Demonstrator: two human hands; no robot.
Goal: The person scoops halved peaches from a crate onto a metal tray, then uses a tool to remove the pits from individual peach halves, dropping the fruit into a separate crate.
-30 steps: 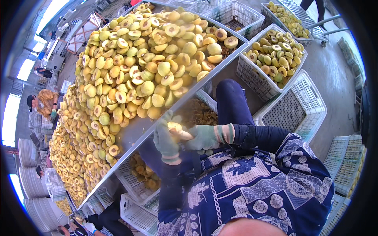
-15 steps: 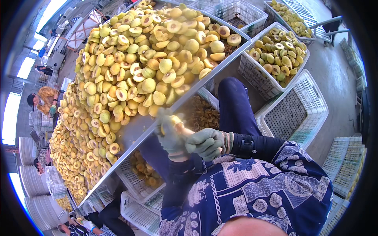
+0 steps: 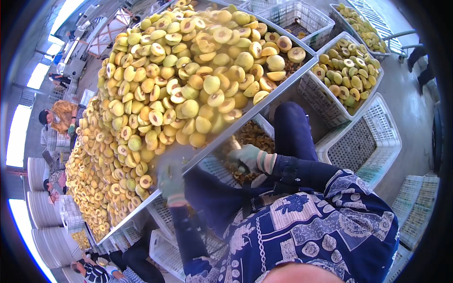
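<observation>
My right hand [image 3: 251, 158], in a pale green glove, is closed round a small tool with a pale handle [image 3: 234, 143]; its working end is blurred. It hangs over a crate of brown and yellow fruit scraps [image 3: 252, 134] between my knees. My left hand [image 3: 171, 183], gloved too, is at the metal table's edge [image 3: 207, 150], beside the heap of halved yellow fruit [image 3: 188, 108], which look like peaches. Motion smears its fingers, so whether it holds anything cannot be seen. Many of the halves show brown centres on their cut faces.
A white crate of fruit halves [image 3: 349, 70] stands right of the table, with a bare-bottomed crate [image 3: 361, 141] nearer me. Another crate [image 3: 297, 23] sits at the table's far side. People work at the far left; a walking person's legs [image 3: 421, 66] show at far right.
My hands have parted: the left has moved left to the table's edge, the right slightly to the right with the tool. The yellow fruit piece between them no longer shows there.
</observation>
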